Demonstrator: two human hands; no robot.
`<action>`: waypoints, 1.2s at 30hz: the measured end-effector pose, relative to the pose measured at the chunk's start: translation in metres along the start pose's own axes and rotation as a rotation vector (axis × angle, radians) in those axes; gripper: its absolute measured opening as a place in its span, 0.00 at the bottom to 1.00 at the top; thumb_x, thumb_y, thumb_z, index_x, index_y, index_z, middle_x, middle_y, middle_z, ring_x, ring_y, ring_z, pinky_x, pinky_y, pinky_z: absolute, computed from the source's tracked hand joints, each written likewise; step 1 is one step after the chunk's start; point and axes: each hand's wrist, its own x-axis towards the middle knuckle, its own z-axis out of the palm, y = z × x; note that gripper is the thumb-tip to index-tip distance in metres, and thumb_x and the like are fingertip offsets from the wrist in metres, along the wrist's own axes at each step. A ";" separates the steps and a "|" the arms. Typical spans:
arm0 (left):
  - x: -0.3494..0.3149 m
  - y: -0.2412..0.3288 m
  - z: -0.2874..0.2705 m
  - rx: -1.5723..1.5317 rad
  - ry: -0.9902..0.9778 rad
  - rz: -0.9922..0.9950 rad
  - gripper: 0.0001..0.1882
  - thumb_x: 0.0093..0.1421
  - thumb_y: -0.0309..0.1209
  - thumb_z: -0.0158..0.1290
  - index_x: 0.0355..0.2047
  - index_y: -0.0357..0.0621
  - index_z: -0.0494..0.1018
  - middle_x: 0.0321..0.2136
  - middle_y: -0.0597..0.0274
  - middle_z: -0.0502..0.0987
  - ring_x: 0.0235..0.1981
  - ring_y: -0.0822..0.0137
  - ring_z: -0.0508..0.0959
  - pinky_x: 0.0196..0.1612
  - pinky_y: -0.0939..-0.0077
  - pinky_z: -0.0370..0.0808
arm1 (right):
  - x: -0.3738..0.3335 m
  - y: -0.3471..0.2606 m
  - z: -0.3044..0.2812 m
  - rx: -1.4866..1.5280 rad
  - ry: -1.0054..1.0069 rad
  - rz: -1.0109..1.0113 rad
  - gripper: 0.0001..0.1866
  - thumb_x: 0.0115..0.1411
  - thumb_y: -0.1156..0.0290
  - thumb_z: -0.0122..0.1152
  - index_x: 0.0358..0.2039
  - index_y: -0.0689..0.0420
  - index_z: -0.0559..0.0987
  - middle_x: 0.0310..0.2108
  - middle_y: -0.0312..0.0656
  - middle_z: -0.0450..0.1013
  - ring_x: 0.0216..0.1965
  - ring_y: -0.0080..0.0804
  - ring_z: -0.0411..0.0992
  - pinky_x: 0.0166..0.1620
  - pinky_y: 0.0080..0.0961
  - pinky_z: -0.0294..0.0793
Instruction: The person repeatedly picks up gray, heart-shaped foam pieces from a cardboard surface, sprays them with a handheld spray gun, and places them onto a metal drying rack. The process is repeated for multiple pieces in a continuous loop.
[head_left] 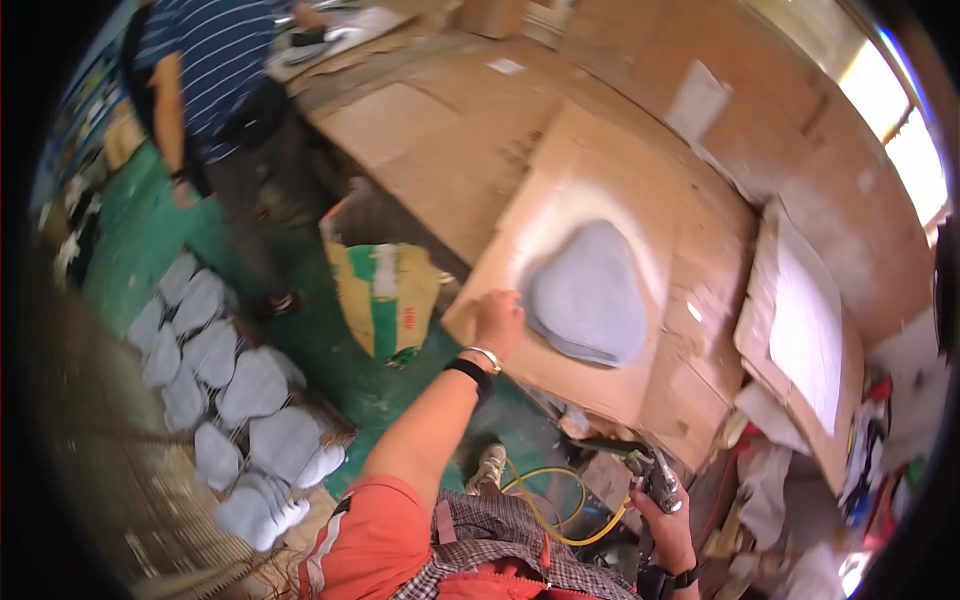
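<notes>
A flat, grey, rounded triangular piece [590, 295] lies on a cardboard sheet [545, 190], with a whitish haze on the cardboard around it. Just off the piece's left side is my left hand [498, 322], over the sheet's near left part, its fingers curled in. I see nothing between those fingers. Down by the table's front edge, my right hand [665, 520] grips a metal spray gun [655, 480]. The gun is apart from the grey piece.
Several similar grey pieces [250, 385] lie in rows on a low rack at left. A yellow hose [575, 540] loops near my right hand. A yellow-green sack [385, 300] stands beside the table. Another person [215, 90] stands at far left. A leaning board [805, 330] is at right.
</notes>
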 end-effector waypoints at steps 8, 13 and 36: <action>0.024 0.033 0.078 0.334 -0.228 -0.156 0.17 0.51 0.34 0.59 0.41 0.44 0.77 0.39 0.53 0.75 0.45 0.52 0.72 0.49 0.61 0.70 | 0.017 0.016 -0.059 0.116 0.150 0.065 0.21 0.53 0.82 0.59 0.50 0.63 0.70 0.31 0.35 0.71 0.32 0.22 0.72 0.36 0.21 0.75; 0.041 0.064 0.075 0.220 -0.228 -0.161 0.15 0.51 0.29 0.58 0.40 0.42 0.77 0.41 0.52 0.75 0.43 0.53 0.74 0.47 0.65 0.71 | 0.043 0.022 -0.071 0.132 0.128 0.060 0.22 0.53 0.81 0.59 0.51 0.63 0.70 0.31 0.35 0.71 0.32 0.21 0.71 0.37 0.20 0.74; -0.126 0.042 -0.307 -1.560 0.599 -0.511 0.19 0.63 0.24 0.42 0.54 0.39 0.65 0.51 0.57 0.74 0.52 0.62 0.74 0.58 0.62 0.68 | 0.087 -0.007 0.086 -0.127 -0.388 0.139 0.11 0.54 0.78 0.62 0.39 0.62 0.74 0.30 0.36 0.73 0.30 0.26 0.74 0.36 0.21 0.72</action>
